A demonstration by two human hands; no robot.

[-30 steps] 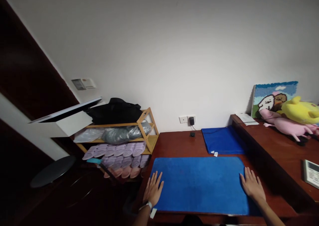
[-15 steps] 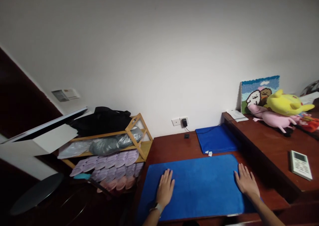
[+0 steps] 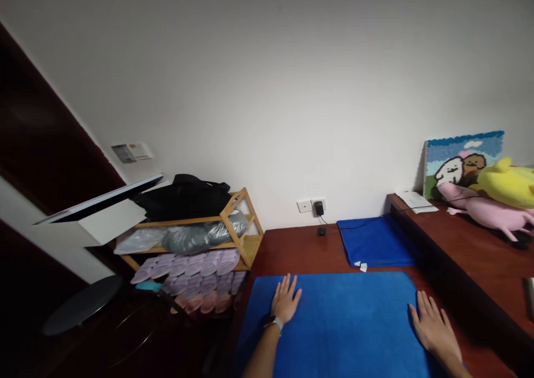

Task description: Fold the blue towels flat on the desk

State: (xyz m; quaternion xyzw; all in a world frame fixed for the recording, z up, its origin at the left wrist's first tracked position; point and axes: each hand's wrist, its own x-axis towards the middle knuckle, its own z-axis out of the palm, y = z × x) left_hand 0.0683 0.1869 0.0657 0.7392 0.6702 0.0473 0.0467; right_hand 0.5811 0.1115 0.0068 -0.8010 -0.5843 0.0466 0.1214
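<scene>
A blue cloth (image 3: pixel 350 322) lies spread flat on the reddish-brown wooden table (image 3: pixel 294 250). My left hand (image 3: pixel 286 299), with a watch on its wrist, rests open on the cloth's left part, fingers stretched toward the wall. At the cloth's right edge lies my right hand (image 3: pixel 434 328), also open, its fingers extended partly over the bare wood. Neither hand grips anything. Behind the spread cloth sits a folded darker blue cloth (image 3: pixel 377 242) with small white tags at its near edge.
A raised wooden ledge at right carries a pink plush toy (image 3: pixel 488 208), a yellow plush toy (image 3: pixel 509 183) and a dog picture (image 3: pixel 463 161). A plugged-in adapter (image 3: pixel 319 207) has a cable running right. Left stands a wooden rack (image 3: pixel 246 228) with slippers, near a round stool (image 3: pixel 83 306).
The view has shifted left, so the surroundings appear farther right. My left hand has moved farther up the cloth toward its far edge. Both hands stay open.
</scene>
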